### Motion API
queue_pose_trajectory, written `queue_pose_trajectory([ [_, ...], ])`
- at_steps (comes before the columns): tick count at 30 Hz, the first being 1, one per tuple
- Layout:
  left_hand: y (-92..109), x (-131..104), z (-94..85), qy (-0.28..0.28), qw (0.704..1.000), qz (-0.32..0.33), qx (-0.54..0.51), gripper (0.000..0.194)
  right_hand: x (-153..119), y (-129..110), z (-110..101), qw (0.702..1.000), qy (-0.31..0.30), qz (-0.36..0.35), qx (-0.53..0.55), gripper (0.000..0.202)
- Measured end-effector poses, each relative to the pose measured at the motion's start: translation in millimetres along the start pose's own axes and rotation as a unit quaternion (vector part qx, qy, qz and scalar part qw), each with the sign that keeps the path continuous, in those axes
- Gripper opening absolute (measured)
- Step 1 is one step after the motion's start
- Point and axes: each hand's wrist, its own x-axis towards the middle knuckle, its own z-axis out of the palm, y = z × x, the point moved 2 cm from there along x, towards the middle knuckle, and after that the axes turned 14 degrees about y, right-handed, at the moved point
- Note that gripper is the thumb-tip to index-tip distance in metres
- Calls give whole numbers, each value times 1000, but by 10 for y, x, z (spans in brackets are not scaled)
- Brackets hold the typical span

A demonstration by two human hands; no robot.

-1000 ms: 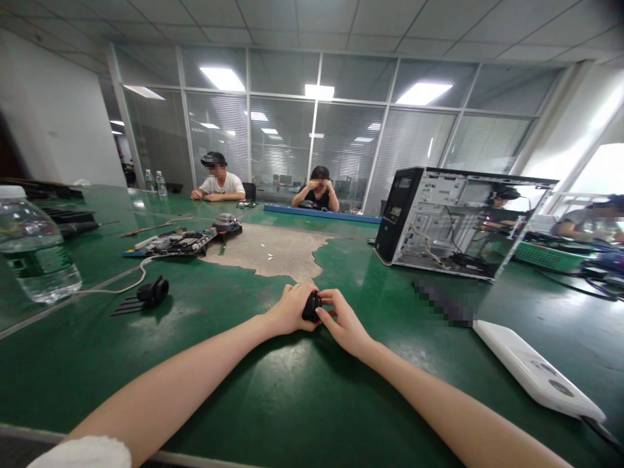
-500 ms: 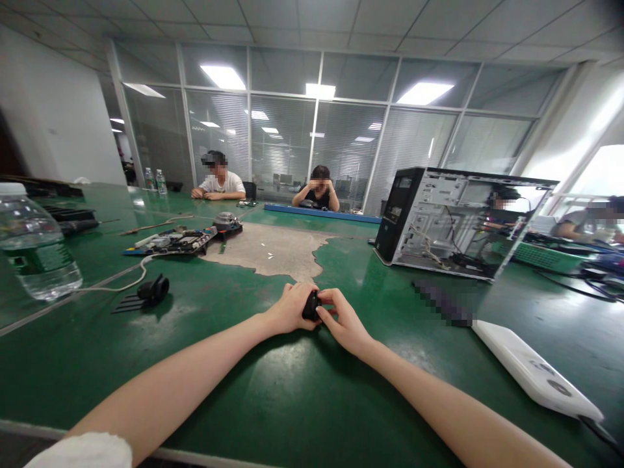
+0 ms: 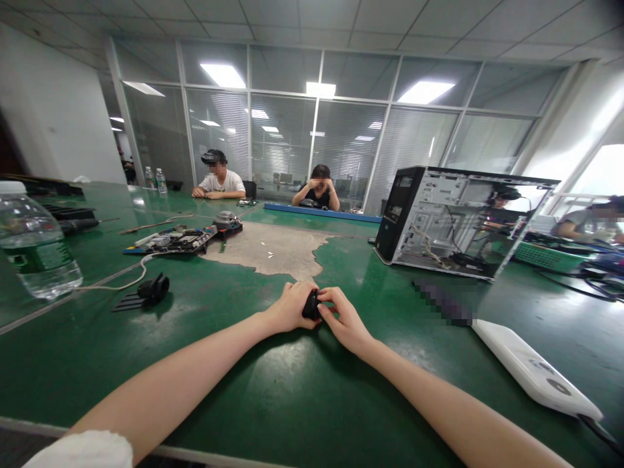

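Note:
Just above the green table [image 3: 273, 403], a small black rounded object [image 3: 311, 306] sits between my hands, its kind too covered to tell. My left hand [image 3: 288, 309] is wrapped around it from the left, thumb at its lower edge. From the right, my right hand [image 3: 345, 324] has its thumb and index finger closed against the object's side. Most of the object's left part is hidden by the left fingers.
An open computer case [image 3: 407, 214] stands back right, near a white power bank-like device [image 3: 531, 367]. Left lie a circuit board assembly [image 3: 173, 240], a black clip-like part [image 3: 155, 289] and a water bottle [image 3: 36, 250]. Two people sit across the table; others are at the right.
Almost nothing differs. Both hands keep their hold on the black object, with only a very slight shift of the right fingers.

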Motion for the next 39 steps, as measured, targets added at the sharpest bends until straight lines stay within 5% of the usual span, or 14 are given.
queue_pose_trajectory([
  [11,-2,6,12,-1,1000,2,1,57,-8,95,28,997,-35,66,28,20],
  [19,-7,0,10,-3,1000,0,-6,59,1,24,-1,1000,1,13,14,12],
  [29,3,8,9,-9,1000,-7,-2,56,-1,83,28,995,-35,81,40,22],
  [39,3,6,2,-12,1000,-10,-2,59,1,9,-11,1000,1,13,12,15],
])
